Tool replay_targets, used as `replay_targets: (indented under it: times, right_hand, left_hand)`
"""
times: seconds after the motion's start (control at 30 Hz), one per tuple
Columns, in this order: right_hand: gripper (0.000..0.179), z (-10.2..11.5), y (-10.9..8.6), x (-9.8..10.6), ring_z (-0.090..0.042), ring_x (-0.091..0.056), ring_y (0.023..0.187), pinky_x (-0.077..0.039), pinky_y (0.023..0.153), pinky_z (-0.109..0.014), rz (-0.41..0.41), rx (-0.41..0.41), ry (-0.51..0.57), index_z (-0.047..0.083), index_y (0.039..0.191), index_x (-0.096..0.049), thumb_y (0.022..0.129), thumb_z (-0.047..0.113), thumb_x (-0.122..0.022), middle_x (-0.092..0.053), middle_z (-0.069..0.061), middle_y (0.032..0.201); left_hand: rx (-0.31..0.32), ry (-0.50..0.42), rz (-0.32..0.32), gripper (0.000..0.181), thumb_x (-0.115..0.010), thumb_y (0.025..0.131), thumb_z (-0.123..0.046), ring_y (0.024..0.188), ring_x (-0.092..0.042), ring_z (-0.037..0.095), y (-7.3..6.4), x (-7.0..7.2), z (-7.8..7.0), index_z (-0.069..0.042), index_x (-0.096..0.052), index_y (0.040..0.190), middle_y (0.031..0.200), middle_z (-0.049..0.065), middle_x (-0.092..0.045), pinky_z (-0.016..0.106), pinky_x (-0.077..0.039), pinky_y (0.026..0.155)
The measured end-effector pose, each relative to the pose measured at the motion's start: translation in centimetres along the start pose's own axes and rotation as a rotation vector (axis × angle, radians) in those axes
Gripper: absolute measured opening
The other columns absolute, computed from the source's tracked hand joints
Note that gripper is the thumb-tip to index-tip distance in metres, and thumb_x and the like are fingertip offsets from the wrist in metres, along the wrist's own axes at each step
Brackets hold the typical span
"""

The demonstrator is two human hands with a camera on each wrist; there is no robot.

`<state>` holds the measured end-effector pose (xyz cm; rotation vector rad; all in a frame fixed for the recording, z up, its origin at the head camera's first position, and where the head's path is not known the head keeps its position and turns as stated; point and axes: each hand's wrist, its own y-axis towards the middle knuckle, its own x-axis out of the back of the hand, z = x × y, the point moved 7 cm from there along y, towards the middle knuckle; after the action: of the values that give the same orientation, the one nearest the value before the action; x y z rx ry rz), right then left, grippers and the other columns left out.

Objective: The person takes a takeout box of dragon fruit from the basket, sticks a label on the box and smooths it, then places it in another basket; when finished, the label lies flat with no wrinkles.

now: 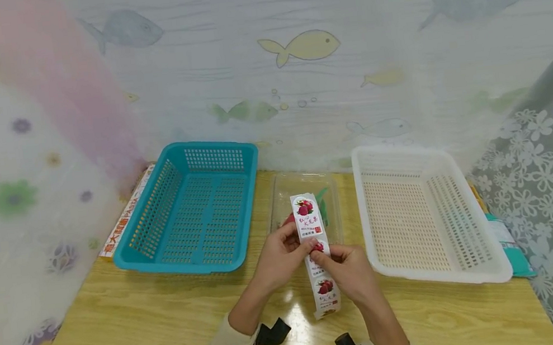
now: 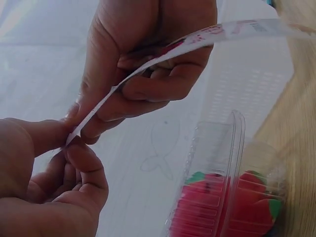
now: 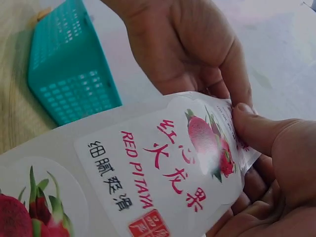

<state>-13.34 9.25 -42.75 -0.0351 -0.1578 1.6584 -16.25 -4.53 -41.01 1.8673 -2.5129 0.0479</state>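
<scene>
Both hands hold a strip of red pitaya stickers (image 1: pixel 308 220), white paper printed with dragon fruit pictures and red lettering. My left hand (image 1: pixel 279 255) pinches its left edge near the middle. From the right, my right hand (image 1: pixel 352 271) pinches the strip close to the left hand's thumb. In the right wrist view the sticker strip (image 3: pixel 126 173) bends where the thumbs meet. Behind the strip stands a clear plastic box (image 1: pixel 328 181), partly hidden. The left wrist view shows the clear box (image 2: pixel 237 143) with red and green dragon-fruit-like things (image 2: pixel 202 197) inside.
A blue-green basket (image 1: pixel 195 265) stands at the left, beside a printed box (image 1: pixel 126 216). At the right is a white basket (image 1: pixel 418 273), with a teal packet (image 1: pixel 518 259) by its outer side. A fish-patterned curtain (image 1: pixel 299 97) hangs behind the wooden table (image 1: pixel 146 327).
</scene>
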Motion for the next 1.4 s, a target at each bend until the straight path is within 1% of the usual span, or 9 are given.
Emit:
replay_targets:
  times: [0.17, 0.33, 0.4, 0.57, 0.87, 1.03, 1.2, 1.3, 1.4]
  right_hand:
    - [0.025, -0.2, 0.0, -0.4, -0.011, -0.069, 0.062, -0.057, 0.057, -0.028, -0.010, -0.022, -0.010, -0.009, 0.093, -0.076, 0.095, 0.016, -0.073, -0.076, -0.015, 0.077]
    - [0.025, -0.3, 0.0, -0.7, -0.010, -0.067, 0.061, -0.054, 0.055, -0.026, -0.049, -0.026, -0.002, -0.007, 0.090, -0.076, 0.096, 0.017, -0.073, -0.076, -0.015, 0.075]
    - [0.024, -0.4, 0.0, -0.8, -0.009, -0.068, 0.062, -0.054, 0.055, -0.025, -0.068, -0.026, -0.003, -0.006, 0.092, -0.077, 0.095, 0.017, -0.073, -0.076, -0.015, 0.077]
    - [0.023, -0.4, -0.1, -1.0, -0.006, -0.061, 0.060, -0.048, 0.052, -0.022, -0.108, -0.023, -0.024, -0.005, 0.095, -0.079, 0.095, 0.018, -0.073, -0.076, -0.016, 0.078]
    - [0.025, -0.6, 0.0, -0.8, -0.005, -0.061, 0.063, -0.044, 0.052, -0.020, -0.113, -0.017, -0.099, -0.001, 0.094, -0.080, 0.095, 0.023, -0.075, -0.077, -0.013, 0.080]
    - [0.027, 0.9, -0.3, 1.1, -0.004, -0.070, 0.077, -0.055, 0.068, -0.018, -0.244, 0.117, -0.167, 0.003, 0.110, -0.079, 0.093, 0.024, -0.077, -0.079, -0.012, 0.098]
    - [0.015, 2.9, -1.1, 2.6, -0.002, -0.069, 0.076, -0.055, 0.068, -0.018, -0.393, 0.299, -0.165, 0.005, 0.103, -0.081, 0.092, 0.014, -0.077, -0.080, -0.012, 0.095]
    - [0.013, 3.5, -1.2, 2.4, 0.000, -0.068, 0.073, -0.054, 0.064, -0.019, -0.403, 0.320, -0.185, 0.007, 0.099, -0.082, 0.092, 0.016, -0.078, -0.080, -0.011, 0.091]
    - [0.014, 3.5, -1.2, 2.1, 0.001, -0.067, 0.072, -0.052, 0.060, -0.019, -0.407, 0.286, -0.212, 0.008, 0.099, -0.082, 0.092, 0.019, -0.078, -0.080, -0.010, 0.090]
  left_hand:
    - [0.006, 0.019, 0.006, 0.035, -0.067, 0.099, -0.011, 0.091, -0.070, 0.015, -0.1, 0.0, 0.2, 0.007, -0.063, 0.128, 0.112, 0.026, -0.071, 0.021, -0.058, 0.076]
    - [-0.016, 0.044, 0.002, 0.033, -0.065, 0.100, -0.010, 0.097, -0.070, 0.018, 0.1, 0.1, 0.1, 0.006, -0.064, 0.129, 0.130, 0.025, -0.065, 0.021, -0.058, 0.078]
    - [-0.019, 0.046, -0.002, 0.032, -0.065, 0.100, -0.009, 0.096, -0.070, 0.017, 0.2, 0.1, 0.0, 0.006, -0.064, 0.128, 0.128, 0.024, -0.066, 0.021, -0.057, 0.078]
    - [-0.019, 0.051, -0.017, 0.028, -0.067, 0.099, -0.011, 0.084, -0.068, 0.013, 0.3, 0.1, 0.1, 0.006, -0.067, 0.122, 0.103, 0.022, -0.071, 0.020, -0.056, 0.073]
    - [-0.005, 0.062, -0.038, 0.027, -0.068, 0.099, -0.014, 0.082, -0.067, 0.012, 0.4, 0.5, 0.5, 0.003, -0.069, 0.120, 0.103, 0.020, -0.071, 0.020, -0.056, 0.071]
    - [-0.014, 0.026, -0.072, 0.031, -0.068, 0.099, -0.013, 0.090, -0.070, 0.015, 0.5, 1.0, 0.4, 0.003, -0.068, 0.125, 0.112, 0.023, -0.071, 0.022, -0.058, 0.074]
    - [-0.007, 0.009, -0.096, 0.030, -0.068, 0.098, -0.011, 0.087, -0.070, 0.016, 0.3, 1.2, 0.3, 0.003, -0.068, 0.125, 0.108, 0.022, -0.071, 0.023, -0.059, 0.073]
    - [-0.039, 0.014, -0.087, 0.028, -0.068, 0.098, -0.010, 0.085, -0.069, 0.014, 0.3, 0.9, 0.2, 0.004, -0.069, 0.122, 0.107, 0.024, -0.071, 0.022, -0.059, 0.073]
    - [-0.078, 0.016, -0.059, 0.026, -0.066, 0.099, -0.010, 0.083, -0.067, 0.012, 0.3, 0.4, 0.1, 0.005, -0.070, 0.121, 0.106, 0.025, -0.071, 0.021, -0.057, 0.072]
